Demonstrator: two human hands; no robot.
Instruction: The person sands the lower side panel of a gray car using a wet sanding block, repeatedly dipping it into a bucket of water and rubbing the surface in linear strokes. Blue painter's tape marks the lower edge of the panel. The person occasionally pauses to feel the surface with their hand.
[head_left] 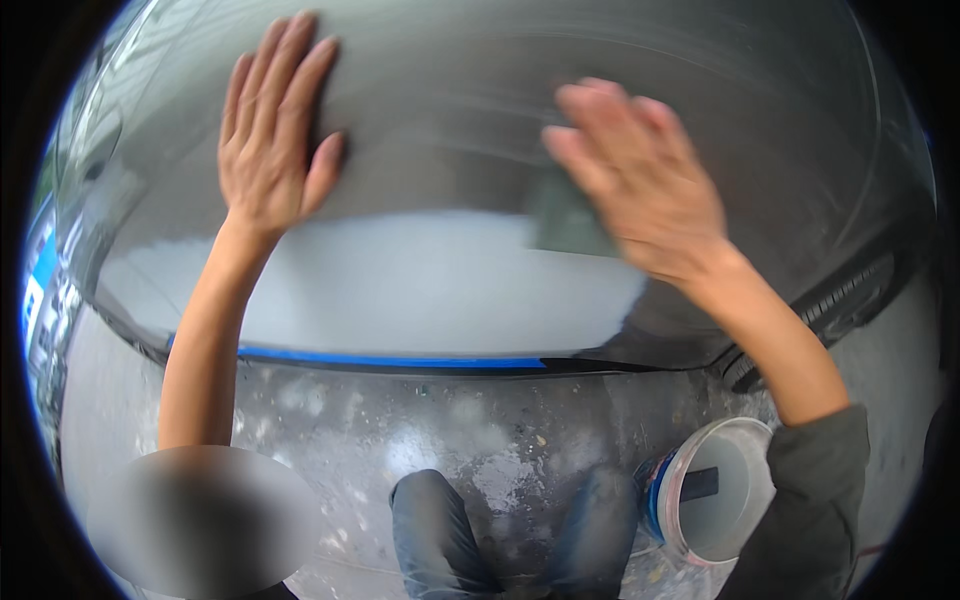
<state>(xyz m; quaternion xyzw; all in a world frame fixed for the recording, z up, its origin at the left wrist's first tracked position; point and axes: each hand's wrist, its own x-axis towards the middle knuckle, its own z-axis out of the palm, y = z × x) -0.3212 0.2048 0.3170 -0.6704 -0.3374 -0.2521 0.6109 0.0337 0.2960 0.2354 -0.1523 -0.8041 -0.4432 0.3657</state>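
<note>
My left hand (268,135) lies flat on a dark grey car body panel (430,130), thumb apart and fingers stretched out, holding nothing. Smeared by motion, my right hand (645,185) is over a dark grey-green sheet of sandpaper (570,215) and keeps it against the panel. Part of the sheet shows left of the palm; the rest is hidden beneath the hand. Between my hands and the panel's near edge is a light grey patch (430,285), which looks like primer. The sheet overlaps its upper right part. Blue masking tape (400,357) runs along the near edge.
A whitish bucket (683,535) stands on the stained concrete floor (500,420) at the lower right, with a dark rectangular block (699,484) inside. A tyre (742,374) shows below the panel's right end. My knees (435,525) are below the panel.
</note>
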